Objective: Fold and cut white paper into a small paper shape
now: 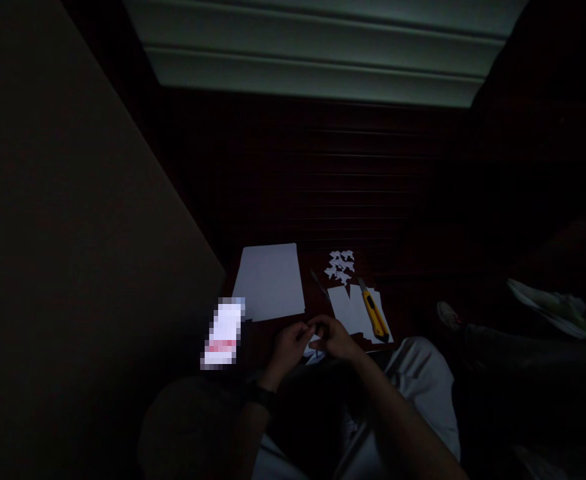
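Note:
My left hand (291, 345) and my right hand (333, 339) meet at the near edge of a small dark table. Both are closed on a small folded piece of white paper (315, 355), whose exact shape is partly hidden by my fingers. Left of them lies a stack of white paper sheets (273, 280). Beyond my right hand are cut paper pieces (345, 310) with a yellow box cutter (374, 312) resting on them. Several small folded paper figures (340, 265) sit in a cluster at the table's far right. A thin dark tool (319, 283) lies between stack and pieces.
A bright, pixelated phone-like screen (223, 333) stands at the table's left. A pale wall or panel (97, 200) rises on the left, with a slatted shutter (323, 60) ahead. At the right, another person's shoe (447, 315) and leg show dimly. The scene is very dark.

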A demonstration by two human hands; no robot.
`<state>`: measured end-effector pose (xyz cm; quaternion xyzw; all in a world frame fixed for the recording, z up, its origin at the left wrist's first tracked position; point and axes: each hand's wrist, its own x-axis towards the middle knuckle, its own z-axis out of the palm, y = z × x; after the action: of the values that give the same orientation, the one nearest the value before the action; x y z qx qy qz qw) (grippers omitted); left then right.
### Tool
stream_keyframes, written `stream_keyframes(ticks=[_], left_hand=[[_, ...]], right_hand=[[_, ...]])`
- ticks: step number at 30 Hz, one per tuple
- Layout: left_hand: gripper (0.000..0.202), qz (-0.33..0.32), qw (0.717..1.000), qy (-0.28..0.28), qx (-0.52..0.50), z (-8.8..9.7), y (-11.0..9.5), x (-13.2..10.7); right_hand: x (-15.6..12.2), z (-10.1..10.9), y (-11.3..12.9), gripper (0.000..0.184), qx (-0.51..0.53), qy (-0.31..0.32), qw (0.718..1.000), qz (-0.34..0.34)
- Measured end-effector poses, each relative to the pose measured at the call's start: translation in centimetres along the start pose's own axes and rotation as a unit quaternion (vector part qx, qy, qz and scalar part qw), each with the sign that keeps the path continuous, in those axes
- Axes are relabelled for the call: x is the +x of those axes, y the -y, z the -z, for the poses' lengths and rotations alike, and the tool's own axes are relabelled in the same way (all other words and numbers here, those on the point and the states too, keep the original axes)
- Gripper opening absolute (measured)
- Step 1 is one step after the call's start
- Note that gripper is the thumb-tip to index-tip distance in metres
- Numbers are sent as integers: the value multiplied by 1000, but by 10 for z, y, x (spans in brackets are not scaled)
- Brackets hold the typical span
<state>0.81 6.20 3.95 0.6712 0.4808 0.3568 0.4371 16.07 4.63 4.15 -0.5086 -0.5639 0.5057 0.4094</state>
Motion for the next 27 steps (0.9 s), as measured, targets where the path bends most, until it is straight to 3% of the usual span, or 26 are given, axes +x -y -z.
stream_keyframes(ticks=[9,16,22,27], left_hand=[[31,0,1000,4,-3,-1,-1,-1],[31,3,1000,6,-6,0,-1,0],[32,-6,1000,16,2,1,1,1],[33,-4,1000,12,-4,0,1,1]], right_hand=[[1,-5,-8,40,17,-35,999,-29],[0,-3,-2,32,40,-15,998,-42],[-1,3,4,43,38,12,999,6],[3,1,-1,50,45,18,998,-31]])
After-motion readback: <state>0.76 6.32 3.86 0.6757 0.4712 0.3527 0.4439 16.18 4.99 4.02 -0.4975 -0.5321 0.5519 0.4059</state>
